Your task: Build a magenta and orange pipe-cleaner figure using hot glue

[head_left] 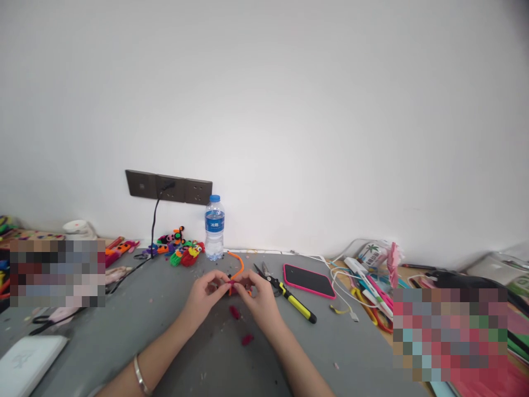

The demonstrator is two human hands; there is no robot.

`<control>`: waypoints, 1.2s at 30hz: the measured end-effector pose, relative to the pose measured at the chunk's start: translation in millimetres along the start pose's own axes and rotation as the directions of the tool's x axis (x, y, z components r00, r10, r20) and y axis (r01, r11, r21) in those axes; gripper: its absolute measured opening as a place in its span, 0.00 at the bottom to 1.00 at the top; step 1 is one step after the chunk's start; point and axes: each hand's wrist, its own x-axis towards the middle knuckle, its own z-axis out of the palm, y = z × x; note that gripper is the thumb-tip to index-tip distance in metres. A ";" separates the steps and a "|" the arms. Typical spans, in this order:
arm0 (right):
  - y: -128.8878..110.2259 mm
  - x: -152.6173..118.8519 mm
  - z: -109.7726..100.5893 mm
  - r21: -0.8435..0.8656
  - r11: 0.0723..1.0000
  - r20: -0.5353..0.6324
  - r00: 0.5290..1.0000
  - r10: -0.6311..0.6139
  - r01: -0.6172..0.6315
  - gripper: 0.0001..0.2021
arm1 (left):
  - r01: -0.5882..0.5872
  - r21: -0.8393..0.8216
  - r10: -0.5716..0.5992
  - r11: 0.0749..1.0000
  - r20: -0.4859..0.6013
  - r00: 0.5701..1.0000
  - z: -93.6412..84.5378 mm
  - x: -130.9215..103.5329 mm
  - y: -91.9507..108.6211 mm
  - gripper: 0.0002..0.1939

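Note:
My left hand point(204, 293) and my right hand point(259, 298) meet over the grey table, fingertips pinched together on a small dark-red and orange pipe-cleaner piece point(231, 284). Most of that piece is hidden behind the fingers. An orange pipe cleaner point(241, 263) curves up and away from between the hands. On the table just below the fingers lie a dark-red fuzzy piece point(235, 312) and, nearer me, a second dark-red piece point(247, 339). Black-and-yellow pliers point(295, 303) rest beside my right hand.
A water bottle point(214, 229) stands by the wall, with colourful pipe-cleaner figures point(188, 253) to its left. A pink-edged phone point(309, 280) lies beyond the pliers, near white cables point(341, 284). At the front left is a white box point(31, 364). Craft supplies crowd the right side.

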 end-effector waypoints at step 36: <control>-1.3 0.1 2.4 0.120 0.986 0.054 0.993 0.108 -0.114 0.04 | -0.081 -0.124 0.081 0.989 -0.006 0.997 1.3 -3.6 -2.1 0.07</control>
